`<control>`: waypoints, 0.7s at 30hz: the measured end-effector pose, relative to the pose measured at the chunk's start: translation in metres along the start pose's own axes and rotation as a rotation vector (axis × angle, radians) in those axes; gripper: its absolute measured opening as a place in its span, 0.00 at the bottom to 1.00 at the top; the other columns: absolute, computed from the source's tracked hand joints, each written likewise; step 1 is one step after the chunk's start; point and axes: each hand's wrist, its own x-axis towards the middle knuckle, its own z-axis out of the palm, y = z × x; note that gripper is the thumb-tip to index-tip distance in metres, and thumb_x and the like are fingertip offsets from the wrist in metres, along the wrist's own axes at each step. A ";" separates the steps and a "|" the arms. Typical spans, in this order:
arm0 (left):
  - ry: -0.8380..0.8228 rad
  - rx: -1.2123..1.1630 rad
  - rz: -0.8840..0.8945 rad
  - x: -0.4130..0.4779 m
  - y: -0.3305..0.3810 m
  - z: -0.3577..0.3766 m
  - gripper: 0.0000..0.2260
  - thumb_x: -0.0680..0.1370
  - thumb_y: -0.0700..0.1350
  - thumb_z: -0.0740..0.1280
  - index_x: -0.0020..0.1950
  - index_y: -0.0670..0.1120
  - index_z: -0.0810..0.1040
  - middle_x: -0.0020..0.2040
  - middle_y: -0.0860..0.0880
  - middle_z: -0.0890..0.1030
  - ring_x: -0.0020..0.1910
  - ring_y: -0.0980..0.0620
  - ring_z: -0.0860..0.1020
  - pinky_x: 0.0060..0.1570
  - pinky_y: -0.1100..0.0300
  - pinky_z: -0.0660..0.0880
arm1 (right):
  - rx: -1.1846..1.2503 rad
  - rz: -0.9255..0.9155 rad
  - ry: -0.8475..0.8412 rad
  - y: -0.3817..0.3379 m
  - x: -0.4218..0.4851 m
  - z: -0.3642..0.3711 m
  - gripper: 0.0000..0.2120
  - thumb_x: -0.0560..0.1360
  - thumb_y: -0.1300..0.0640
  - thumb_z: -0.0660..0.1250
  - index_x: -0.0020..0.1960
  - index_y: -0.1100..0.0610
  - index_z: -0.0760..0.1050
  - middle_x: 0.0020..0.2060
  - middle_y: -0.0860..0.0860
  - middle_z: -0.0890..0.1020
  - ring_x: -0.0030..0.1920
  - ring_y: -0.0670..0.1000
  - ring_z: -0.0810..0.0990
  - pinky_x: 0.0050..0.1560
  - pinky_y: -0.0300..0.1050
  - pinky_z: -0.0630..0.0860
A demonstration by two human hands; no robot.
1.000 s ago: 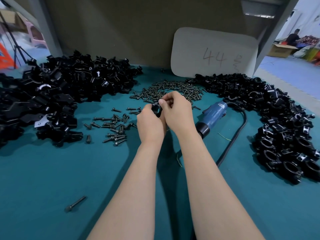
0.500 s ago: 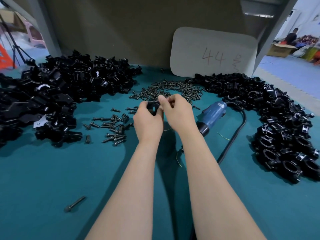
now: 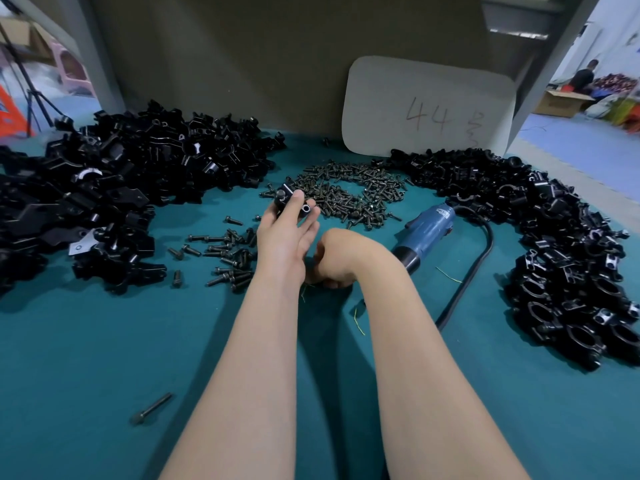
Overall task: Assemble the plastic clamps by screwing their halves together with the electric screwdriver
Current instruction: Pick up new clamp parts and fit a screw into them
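Head view: screwdriver (image 3: 427, 228) lies right of my right hand (image 3: 334, 259); clamp (image 3: 289, 202) is in my left hand (image 3: 285, 233).
Nearest, my right hand is knuckled down on the mat (image 3: 104, 341), fingers curled under; I cannot tell if it holds anything. Just beyond, my left grips the clamp at the fingertips. The screwdriver's nose points toward me and its body runs away rightward, so my right hand is nearer. Screws (image 3: 346, 192) are heaped farther off.

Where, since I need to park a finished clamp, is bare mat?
Bare mat lies near-left around the lone long screw, and near-right below the cord. Crowded: left pile, right pile, screw heap, loose screws.
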 end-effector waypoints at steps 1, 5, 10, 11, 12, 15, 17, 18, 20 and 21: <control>-0.003 -0.005 -0.010 0.000 0.000 0.000 0.01 0.80 0.43 0.65 0.49 0.47 0.74 0.50 0.44 0.80 0.45 0.52 0.81 0.51 0.61 0.77 | -0.025 -0.008 0.017 0.001 -0.001 -0.001 0.09 0.76 0.57 0.67 0.40 0.61 0.75 0.31 0.53 0.78 0.30 0.51 0.75 0.44 0.46 0.76; -0.007 -0.105 -0.040 0.000 0.000 -0.002 0.02 0.79 0.38 0.66 0.47 0.43 0.74 0.51 0.40 0.78 0.43 0.50 0.80 0.49 0.62 0.80 | 0.231 -0.006 0.303 0.017 0.001 -0.008 0.06 0.78 0.56 0.65 0.47 0.59 0.75 0.44 0.58 0.83 0.46 0.57 0.82 0.54 0.53 0.79; 0.013 -0.041 -0.024 0.000 -0.003 0.001 0.01 0.79 0.38 0.66 0.48 0.43 0.75 0.46 0.44 0.79 0.42 0.52 0.80 0.44 0.66 0.80 | 0.532 -0.118 0.603 0.022 0.006 -0.008 0.08 0.76 0.60 0.67 0.40 0.52 0.73 0.34 0.51 0.80 0.41 0.52 0.82 0.51 0.49 0.79; 0.021 -0.024 -0.016 0.000 -0.003 0.002 0.01 0.79 0.38 0.66 0.47 0.43 0.76 0.45 0.44 0.79 0.42 0.52 0.79 0.44 0.66 0.80 | 0.519 -0.136 0.628 0.020 0.007 -0.008 0.06 0.75 0.60 0.68 0.40 0.52 0.74 0.34 0.50 0.80 0.41 0.52 0.82 0.49 0.46 0.79; 0.028 -0.008 -0.009 0.000 -0.003 0.002 0.01 0.79 0.38 0.66 0.47 0.43 0.76 0.46 0.44 0.79 0.44 0.51 0.79 0.45 0.65 0.79 | 0.506 -0.151 0.648 0.019 0.007 -0.007 0.05 0.75 0.60 0.68 0.41 0.53 0.75 0.34 0.49 0.78 0.40 0.50 0.81 0.45 0.41 0.78; 0.031 0.071 0.032 -0.002 -0.005 0.003 0.02 0.78 0.38 0.67 0.47 0.43 0.77 0.47 0.43 0.79 0.48 0.49 0.78 0.53 0.60 0.78 | 0.432 -0.157 0.673 0.017 0.009 -0.005 0.02 0.74 0.61 0.67 0.44 0.55 0.77 0.32 0.45 0.74 0.33 0.44 0.73 0.31 0.30 0.69; 0.040 0.184 0.093 -0.003 -0.007 0.004 0.03 0.78 0.39 0.68 0.45 0.44 0.77 0.46 0.45 0.79 0.47 0.49 0.77 0.55 0.56 0.77 | 0.403 -0.150 0.679 0.017 0.010 -0.003 0.02 0.74 0.61 0.66 0.45 0.55 0.77 0.33 0.46 0.74 0.35 0.47 0.73 0.36 0.37 0.71; 0.053 0.253 0.133 -0.004 -0.008 0.005 0.04 0.78 0.39 0.68 0.44 0.44 0.77 0.44 0.46 0.79 0.45 0.49 0.77 0.55 0.54 0.77 | 0.391 -0.144 0.688 0.016 0.010 -0.003 0.02 0.74 0.61 0.66 0.44 0.55 0.76 0.34 0.48 0.75 0.37 0.49 0.74 0.38 0.41 0.72; 0.077 0.361 0.212 -0.006 -0.010 0.007 0.05 0.77 0.41 0.69 0.42 0.45 0.76 0.42 0.47 0.79 0.42 0.50 0.76 0.55 0.51 0.77 | 0.373 -0.139 0.700 0.013 0.009 -0.003 0.02 0.74 0.60 0.66 0.43 0.55 0.74 0.36 0.50 0.76 0.39 0.52 0.74 0.40 0.44 0.73; 0.086 0.394 0.244 -0.006 -0.011 0.007 0.06 0.77 0.41 0.69 0.41 0.45 0.76 0.41 0.47 0.79 0.41 0.51 0.76 0.54 0.52 0.77 | 0.372 -0.138 0.700 0.012 0.009 -0.003 0.03 0.75 0.59 0.66 0.43 0.55 0.74 0.37 0.51 0.77 0.39 0.52 0.74 0.40 0.46 0.75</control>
